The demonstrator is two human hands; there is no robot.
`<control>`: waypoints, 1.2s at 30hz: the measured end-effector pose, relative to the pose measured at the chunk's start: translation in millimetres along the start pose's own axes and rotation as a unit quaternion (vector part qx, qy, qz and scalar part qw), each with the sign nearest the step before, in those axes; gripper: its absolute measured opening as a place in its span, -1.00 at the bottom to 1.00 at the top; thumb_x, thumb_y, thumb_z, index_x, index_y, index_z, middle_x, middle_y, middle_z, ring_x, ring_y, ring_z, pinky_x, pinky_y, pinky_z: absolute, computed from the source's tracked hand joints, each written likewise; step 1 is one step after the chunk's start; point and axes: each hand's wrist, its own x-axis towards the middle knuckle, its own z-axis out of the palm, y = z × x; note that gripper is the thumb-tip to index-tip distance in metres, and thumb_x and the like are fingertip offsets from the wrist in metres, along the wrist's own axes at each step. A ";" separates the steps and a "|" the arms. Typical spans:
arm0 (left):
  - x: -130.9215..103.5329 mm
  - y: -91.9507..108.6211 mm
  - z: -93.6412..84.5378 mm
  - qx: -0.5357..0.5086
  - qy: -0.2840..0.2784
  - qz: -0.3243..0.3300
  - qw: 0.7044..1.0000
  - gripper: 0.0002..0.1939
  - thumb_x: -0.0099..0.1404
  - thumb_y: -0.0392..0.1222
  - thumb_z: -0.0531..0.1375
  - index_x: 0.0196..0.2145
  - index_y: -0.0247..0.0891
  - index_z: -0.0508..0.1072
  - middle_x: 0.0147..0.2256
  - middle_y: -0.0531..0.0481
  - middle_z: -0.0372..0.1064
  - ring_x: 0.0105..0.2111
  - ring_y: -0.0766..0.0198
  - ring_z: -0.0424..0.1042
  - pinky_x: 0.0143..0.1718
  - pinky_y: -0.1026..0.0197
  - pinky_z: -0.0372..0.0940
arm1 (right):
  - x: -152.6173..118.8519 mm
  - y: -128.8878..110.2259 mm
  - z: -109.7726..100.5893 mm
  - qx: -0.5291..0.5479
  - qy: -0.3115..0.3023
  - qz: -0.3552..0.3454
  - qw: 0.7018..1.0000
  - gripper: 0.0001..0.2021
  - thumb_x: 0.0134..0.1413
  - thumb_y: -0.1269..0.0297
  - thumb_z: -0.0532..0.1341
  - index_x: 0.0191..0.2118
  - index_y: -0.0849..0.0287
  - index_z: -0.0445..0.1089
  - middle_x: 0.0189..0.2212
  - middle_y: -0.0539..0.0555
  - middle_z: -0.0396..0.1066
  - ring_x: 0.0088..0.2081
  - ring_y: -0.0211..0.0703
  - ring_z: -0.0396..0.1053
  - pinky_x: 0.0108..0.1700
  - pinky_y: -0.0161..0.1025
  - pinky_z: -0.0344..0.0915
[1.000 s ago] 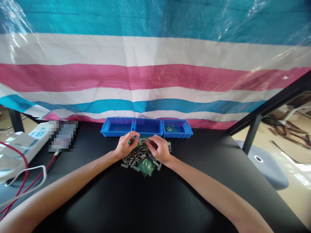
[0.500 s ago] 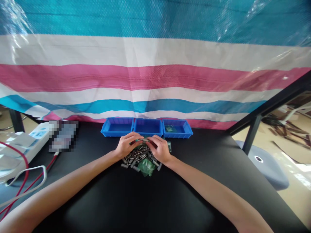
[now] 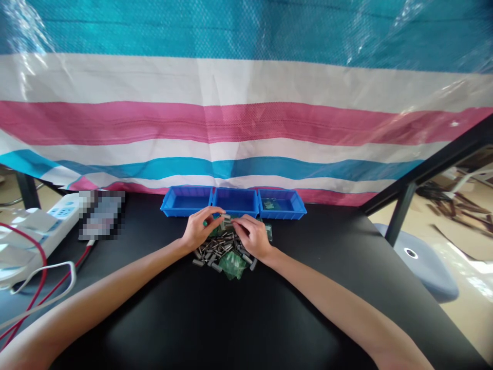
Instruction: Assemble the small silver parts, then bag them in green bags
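Over a pile of small metal parts (image 3: 221, 246), my two hands meet at a small silver-grey piece (image 3: 226, 222). My left hand (image 3: 197, 229) is closed, thumb and index finger pinching that piece from the left. On its other side, my right hand (image 3: 253, 236) has its fingertips pressed together at the piece's right edge; what lies inside them is hidden. Thin metal pins and dark grey blocks make up most of the pile. At its near side lies a green, shiny, crumpled-looking piece (image 3: 233, 264), and more green pieces (image 3: 268, 231) show behind my right hand.
Three blue bins (image 3: 187, 203) stand in a row behind the pile; the right bin (image 3: 283, 205) holds some green pieces. At left are a white power strip (image 3: 63, 208), red and white cables (image 3: 42, 262) and a blurred-out device (image 3: 102, 216). A striped sheet (image 3: 246, 123) hangs behind.
The small silver-grey piece between my fingertips has turned and shows more of its face. My left fingers have shifted and spread slightly; my right hand has stayed nearly in place.
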 end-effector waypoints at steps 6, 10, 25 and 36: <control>20.7 4.3 -13.4 -0.089 0.090 -0.123 0.984 -0.71 0.28 -0.02 0.19 -0.14 -0.25 0.45 -0.64 0.14 0.27 -0.69 0.42 0.23 -0.63 0.37 0.13 | 0.7 -1.7 -1.4 0.009 0.007 -0.003 1.000 -0.81 0.27 0.34 0.10 -0.24 0.19 0.47 -0.38 0.08 0.43 -0.37 -0.21 0.41 -0.31 -0.30 0.31; 51.0 -1.2 -54.9 0.014 0.089 -0.131 0.987 -0.65 0.25 0.02 0.18 -0.12 -0.25 0.47 -0.60 0.10 0.32 -0.64 0.36 0.32 -0.56 0.34 0.19 | 0.9 -1.8 -1.4 0.008 0.010 -0.008 1.000 -0.80 0.27 0.33 0.09 -0.26 0.19 0.47 -0.41 0.08 0.42 -0.41 -0.23 0.38 -0.35 -0.31 0.30; 71.6 -50.7 -121.6 0.465 -0.187 -0.158 0.851 -0.77 0.19 -0.15 0.11 -0.25 -0.17 0.52 -0.19 -0.10 0.52 -0.20 -0.03 0.47 -0.35 0.16 0.22 | 0.8 0.1 -0.3 0.005 0.010 -0.008 1.000 -0.80 0.26 0.32 0.10 -0.26 0.19 0.48 -0.39 0.08 0.44 -0.42 -0.24 0.38 -0.35 -0.32 0.30; 65.3 -60.3 -114.3 0.498 -0.167 -0.117 0.843 -0.80 0.18 -0.21 0.10 -0.29 -0.24 0.50 -0.22 -0.22 0.46 -0.24 -0.04 0.45 -0.31 0.13 0.23 | 0.7 -1.0 -1.4 0.002 0.006 -0.005 1.000 -0.79 0.27 0.31 0.09 -0.27 0.18 0.47 -0.39 0.08 0.43 -0.43 -0.24 0.39 -0.36 -0.33 0.31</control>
